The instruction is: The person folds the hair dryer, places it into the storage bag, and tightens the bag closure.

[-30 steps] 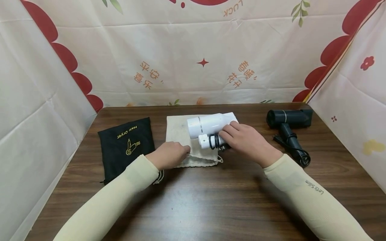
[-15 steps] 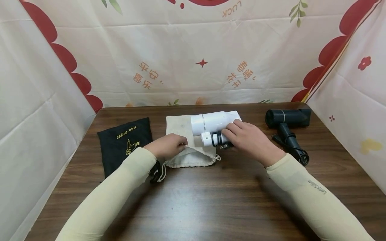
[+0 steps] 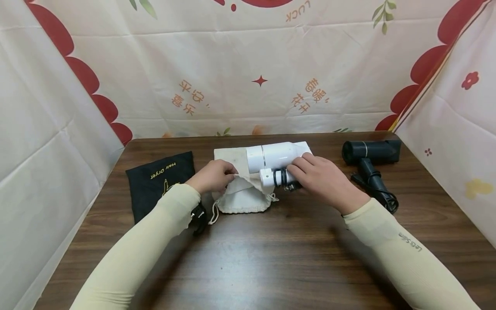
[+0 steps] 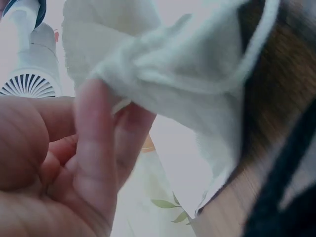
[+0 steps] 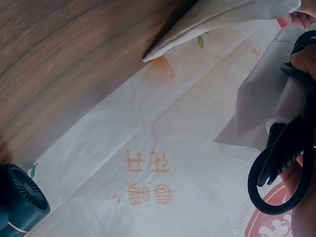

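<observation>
My left hand [image 3: 215, 175] pinches the upper edge of a cream drawstring bag [image 3: 246, 202], lifting its mouth so that the opening gapes toward me. In the left wrist view the cloth [image 4: 182, 74] bunches at thumb and fingertips, a white cord hanging beside it. My right hand [image 3: 315, 174] grips a white hair dryer [image 3: 275, 156] by its folded handle, which has a black cord [image 3: 280, 177] wound round it. The dryer lies sideways over the bag's right part, its round end toward my left hand. In the right wrist view a loop of the cord [image 5: 254, 192] hangs below the handle.
A black drawstring bag [image 3: 147, 193] printed "Hair Dryer" lies at the left, partly under my left forearm. At the right back of the wooden table [image 3: 248, 267] lies a black hair dryer [image 3: 372, 152] with its cord wrapped. A printed cloth [image 3: 232, 56] hangs behind.
My left hand has raised the cream bag's edge up and to the left, opening its mouth. The white dryer has moved slightly right and away from me, held in my right hand.
</observation>
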Action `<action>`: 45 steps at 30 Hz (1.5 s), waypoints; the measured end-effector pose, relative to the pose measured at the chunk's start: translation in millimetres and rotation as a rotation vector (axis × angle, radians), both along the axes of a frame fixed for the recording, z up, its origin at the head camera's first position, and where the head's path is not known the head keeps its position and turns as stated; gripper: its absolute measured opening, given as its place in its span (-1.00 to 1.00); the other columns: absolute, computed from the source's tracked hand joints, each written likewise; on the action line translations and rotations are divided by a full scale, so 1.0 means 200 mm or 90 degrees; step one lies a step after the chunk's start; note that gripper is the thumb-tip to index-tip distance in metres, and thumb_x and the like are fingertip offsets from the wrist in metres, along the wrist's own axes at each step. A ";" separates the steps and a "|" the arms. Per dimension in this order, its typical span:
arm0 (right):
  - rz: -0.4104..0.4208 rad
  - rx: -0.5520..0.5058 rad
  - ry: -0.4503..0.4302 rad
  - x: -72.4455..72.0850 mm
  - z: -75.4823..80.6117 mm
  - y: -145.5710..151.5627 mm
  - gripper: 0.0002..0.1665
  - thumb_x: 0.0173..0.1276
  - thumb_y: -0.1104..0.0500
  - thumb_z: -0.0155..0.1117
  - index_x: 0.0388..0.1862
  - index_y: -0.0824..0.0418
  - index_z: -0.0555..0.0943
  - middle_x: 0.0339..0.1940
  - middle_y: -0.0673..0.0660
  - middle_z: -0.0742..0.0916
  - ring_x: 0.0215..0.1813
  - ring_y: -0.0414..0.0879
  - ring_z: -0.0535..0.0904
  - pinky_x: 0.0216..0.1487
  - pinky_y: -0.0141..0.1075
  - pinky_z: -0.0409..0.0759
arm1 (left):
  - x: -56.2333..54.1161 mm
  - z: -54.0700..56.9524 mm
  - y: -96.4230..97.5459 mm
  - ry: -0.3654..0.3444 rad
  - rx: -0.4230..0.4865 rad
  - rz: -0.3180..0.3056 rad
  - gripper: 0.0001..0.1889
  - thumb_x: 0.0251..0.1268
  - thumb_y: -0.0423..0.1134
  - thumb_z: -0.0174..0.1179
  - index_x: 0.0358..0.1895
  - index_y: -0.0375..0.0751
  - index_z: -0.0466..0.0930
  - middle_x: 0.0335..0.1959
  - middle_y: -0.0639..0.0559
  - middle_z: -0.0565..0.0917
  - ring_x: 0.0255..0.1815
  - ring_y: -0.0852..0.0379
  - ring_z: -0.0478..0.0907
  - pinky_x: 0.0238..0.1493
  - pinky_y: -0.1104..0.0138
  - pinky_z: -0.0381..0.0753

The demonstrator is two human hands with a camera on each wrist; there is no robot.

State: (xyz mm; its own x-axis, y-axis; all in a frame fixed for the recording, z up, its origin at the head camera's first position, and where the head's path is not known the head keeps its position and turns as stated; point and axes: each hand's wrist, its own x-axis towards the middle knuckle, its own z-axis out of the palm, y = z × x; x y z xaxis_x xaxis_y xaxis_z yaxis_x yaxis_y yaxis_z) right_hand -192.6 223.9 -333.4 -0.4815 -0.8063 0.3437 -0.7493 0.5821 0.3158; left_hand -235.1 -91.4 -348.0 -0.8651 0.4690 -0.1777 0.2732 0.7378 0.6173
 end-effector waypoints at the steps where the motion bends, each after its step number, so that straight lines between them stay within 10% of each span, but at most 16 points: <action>1: 0.001 -0.002 0.001 0.00 0.00 0.00 -0.21 -0.13 0.12 0.73 0.04 0.28 0.50 -0.06 0.17 0.58 -0.04 0.09 0.48 -0.07 -0.09 0.58 | 0.00 0.00 0.00 0.004 0.005 0.007 -0.77 0.50 -0.32 0.07 0.02 -0.28 0.69 -0.31 -0.11 0.67 -0.60 0.17 0.54 -0.44 0.33 0.56; 45: 0.041 0.007 0.015 0.10 -0.04 -0.06 -0.26 -0.16 0.08 0.72 -0.04 0.26 0.51 -0.14 0.13 0.58 -0.11 0.05 0.48 -0.12 -0.16 0.58 | -0.13 -0.04 0.07 -0.065 0.149 0.084 -0.81 0.55 -0.25 0.04 -0.07 -0.22 0.64 -0.24 -0.07 0.65 -0.44 0.07 0.59 -0.35 0.29 0.65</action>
State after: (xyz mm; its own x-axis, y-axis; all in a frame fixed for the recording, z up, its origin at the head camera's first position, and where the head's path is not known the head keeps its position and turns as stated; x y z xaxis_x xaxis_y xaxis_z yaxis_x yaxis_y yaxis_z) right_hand -173.3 212.7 -341.4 -0.4199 -0.8393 0.3453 -0.7779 0.5288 0.3394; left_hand -260.2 -77.3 -355.1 -0.9049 0.3915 -0.1669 0.1119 0.5971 0.7943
